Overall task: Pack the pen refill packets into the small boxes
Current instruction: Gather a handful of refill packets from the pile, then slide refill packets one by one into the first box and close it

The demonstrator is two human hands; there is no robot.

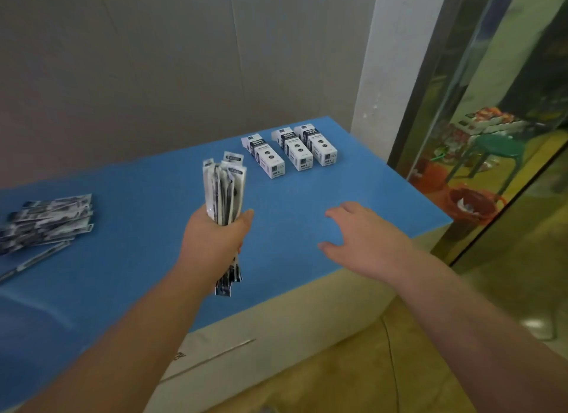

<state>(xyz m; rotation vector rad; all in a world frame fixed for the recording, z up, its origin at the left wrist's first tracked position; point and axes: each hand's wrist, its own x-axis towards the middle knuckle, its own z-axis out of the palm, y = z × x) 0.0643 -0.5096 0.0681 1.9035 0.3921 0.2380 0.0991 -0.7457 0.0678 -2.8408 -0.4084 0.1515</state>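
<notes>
My left hand [212,237] grips a bundle of pen refill packets [223,191] upright above the blue table [138,259], their tops fanned out and their lower ends sticking out under my fist. My right hand [362,237] hovers open over the table's right part, fingers spread, holding nothing. Three small white-and-black boxes [290,149] lie side by side at the far right of the table, beyond both hands. A loose pile of more refill packets [46,222] lies at the left edge.
The blue table top ends in a near edge and a right edge, with a beige side panel [276,326] below. A grey wall stands behind. To the right is a glass partition [491,135] with a green stool and an orange bucket behind it.
</notes>
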